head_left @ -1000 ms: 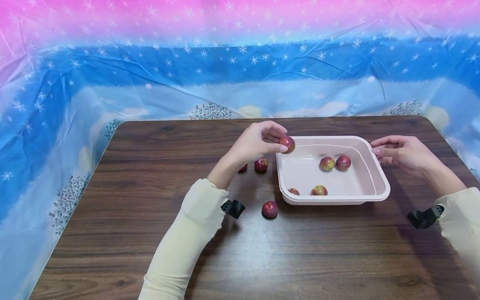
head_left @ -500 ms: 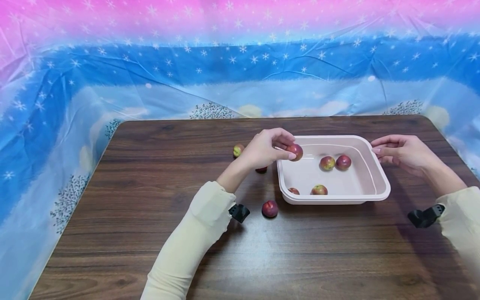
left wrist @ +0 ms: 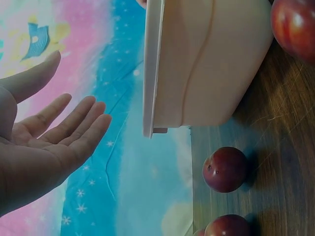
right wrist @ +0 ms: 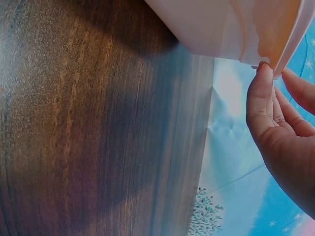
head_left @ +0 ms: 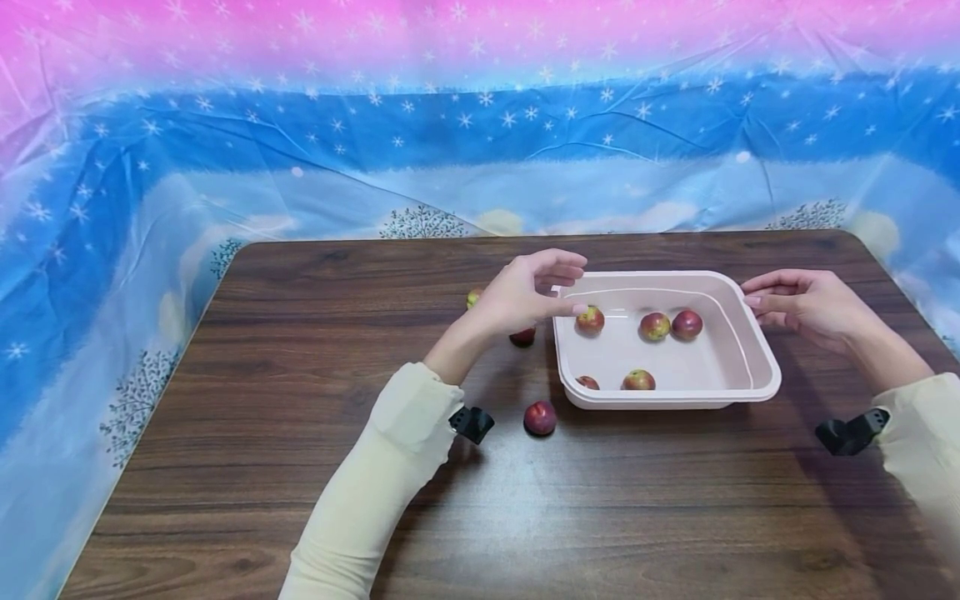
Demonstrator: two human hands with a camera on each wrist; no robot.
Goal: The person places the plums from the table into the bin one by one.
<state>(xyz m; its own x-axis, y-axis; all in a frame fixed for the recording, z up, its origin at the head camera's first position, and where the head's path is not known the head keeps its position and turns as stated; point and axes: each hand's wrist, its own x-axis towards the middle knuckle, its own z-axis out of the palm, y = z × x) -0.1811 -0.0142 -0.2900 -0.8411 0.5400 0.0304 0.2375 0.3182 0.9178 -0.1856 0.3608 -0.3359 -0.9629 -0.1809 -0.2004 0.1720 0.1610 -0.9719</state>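
My left hand [head_left: 528, 292] hovers over the near-left corner region of a pale pink plastic basin [head_left: 667, 400], thumb and fingers spread with nothing between them. Just below the thumb, a red-and-yellow plum [head_left: 591, 322] lies inside the basin. Several other plums share the basin, among them a dark red one [head_left: 687, 326]. In the left wrist view the left hand [left wrist: 49, 132] is spread beside the basin's wall [left wrist: 206, 64]. My right hand [head_left: 813, 308] pinches the basin's right rim; the right wrist view has its thumb and fingers [right wrist: 261, 98] on either side of that rim.
On the brown wooden table [head_left: 300, 417], one plum [head_left: 540, 418] sits in front of the basin's left end. Two more, one dark [head_left: 522, 337] and one yellowish [head_left: 474, 298], are partly hidden behind the left hand and wrist. A snowflake-patterned cloth [head_left: 450, 125] hangs behind.
My left hand moved right over the basin with a plum, let it go inside, and drew back slightly with fingers parted. The right hand kept its place on the rim.
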